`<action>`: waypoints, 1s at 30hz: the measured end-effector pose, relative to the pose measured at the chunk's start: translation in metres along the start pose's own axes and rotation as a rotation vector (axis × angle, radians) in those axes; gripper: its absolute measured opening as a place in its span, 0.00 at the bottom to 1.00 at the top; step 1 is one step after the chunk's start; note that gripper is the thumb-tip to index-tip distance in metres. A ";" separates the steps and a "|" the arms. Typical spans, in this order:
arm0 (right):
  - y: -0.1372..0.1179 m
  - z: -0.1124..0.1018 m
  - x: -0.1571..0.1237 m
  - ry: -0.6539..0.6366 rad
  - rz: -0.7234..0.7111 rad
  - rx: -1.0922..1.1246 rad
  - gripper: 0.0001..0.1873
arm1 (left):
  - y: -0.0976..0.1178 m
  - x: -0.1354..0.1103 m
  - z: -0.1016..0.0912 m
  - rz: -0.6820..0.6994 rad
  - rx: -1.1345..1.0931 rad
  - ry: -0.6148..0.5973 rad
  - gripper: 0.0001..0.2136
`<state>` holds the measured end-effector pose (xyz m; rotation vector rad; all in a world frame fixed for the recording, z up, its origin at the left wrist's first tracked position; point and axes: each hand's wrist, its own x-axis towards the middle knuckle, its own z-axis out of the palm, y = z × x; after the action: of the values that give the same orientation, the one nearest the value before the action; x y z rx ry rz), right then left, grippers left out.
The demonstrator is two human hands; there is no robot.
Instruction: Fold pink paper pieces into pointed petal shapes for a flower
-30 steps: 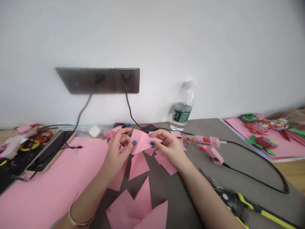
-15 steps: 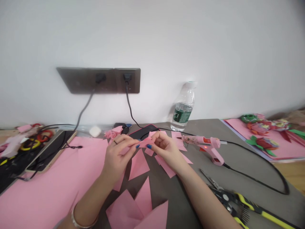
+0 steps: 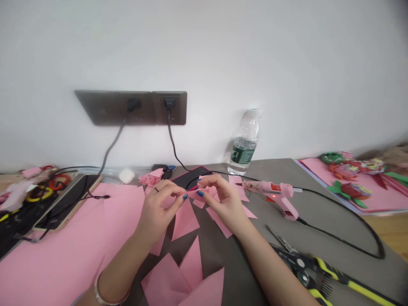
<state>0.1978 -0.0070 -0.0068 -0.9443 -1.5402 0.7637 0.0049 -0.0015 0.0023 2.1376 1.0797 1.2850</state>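
Note:
Between my two hands is a small piece of pink paper (image 3: 192,194), seen nearly edge-on. My left hand (image 3: 162,204) pinches its left end between thumb and fingers. The thumb and forefinger of my right hand (image 3: 221,199) pinch its right end. Below the hands lie cut pink paper pieces (image 3: 185,221), and larger pink pieces (image 3: 168,280) lie closer to me. Right of my right hand rests a pink glue gun (image 3: 274,193) with a small orange light on. A curled pink paper flower (image 3: 151,177) sits behind my left hand.
A water bottle (image 3: 244,146) leans at the wall. Wire strippers (image 3: 306,265) lie at the lower right, near the glue gun's looping cord (image 3: 357,216). Paper flowers (image 3: 353,189) rest on sheets at right. At left are a phone (image 3: 66,204) and a large pink sheet (image 3: 79,246).
The small pink paper has tilted from showing its face to nearly edge-on. My right fingers have shifted slightly on it; both hands remain in about the same place.

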 end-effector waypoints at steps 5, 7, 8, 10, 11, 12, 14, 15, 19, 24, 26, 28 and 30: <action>-0.003 0.003 0.000 -0.111 -0.117 -0.111 0.07 | 0.000 -0.001 0.001 0.075 0.072 -0.066 0.07; -0.004 0.003 0.000 -0.131 -0.129 -0.126 0.08 | -0.002 -0.001 0.002 0.094 0.094 -0.073 0.08; -0.005 0.003 0.000 -0.140 -0.124 -0.130 0.07 | -0.002 -0.001 0.002 0.104 0.104 -0.073 0.08; -0.007 0.002 0.000 -0.168 -0.097 -0.128 0.07 | -0.003 -0.001 0.001 0.137 0.129 -0.077 0.07; -0.007 0.001 0.000 -0.187 -0.077 -0.124 0.07 | -0.004 -0.001 0.000 0.162 0.141 -0.083 0.07; -0.009 -0.001 0.000 -0.207 -0.061 -0.121 0.07 | -0.004 -0.001 0.000 0.192 0.150 -0.089 0.08; -0.011 -0.003 0.000 -0.244 -0.040 -0.117 0.06 | -0.003 0.000 -0.002 0.258 0.167 -0.096 0.08; -0.012 -0.004 -0.001 -0.259 -0.034 -0.117 0.06 | -0.002 0.000 -0.003 0.289 0.176 -0.096 0.08; -0.014 -0.010 0.001 -0.272 -0.018 -0.108 0.05 | -0.002 0.003 -0.008 0.341 0.198 -0.087 0.09; -0.012 -0.018 0.004 -0.237 -0.048 -0.093 0.05 | -0.006 0.004 -0.014 0.300 0.178 -0.096 0.10; -0.011 -0.020 0.005 -0.229 -0.046 -0.077 0.05 | -0.007 0.004 -0.015 0.276 0.162 -0.083 0.10; -0.009 -0.022 0.005 -0.219 -0.035 -0.059 0.06 | -0.007 0.004 -0.016 0.257 0.148 -0.069 0.09; -0.008 -0.023 0.004 -0.208 -0.022 -0.042 0.07 | -0.008 0.004 -0.016 0.256 0.128 -0.069 0.09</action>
<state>0.2185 -0.0074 0.0063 -0.8991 -1.7508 0.8375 -0.0113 0.0060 0.0076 2.4627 0.9046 1.2695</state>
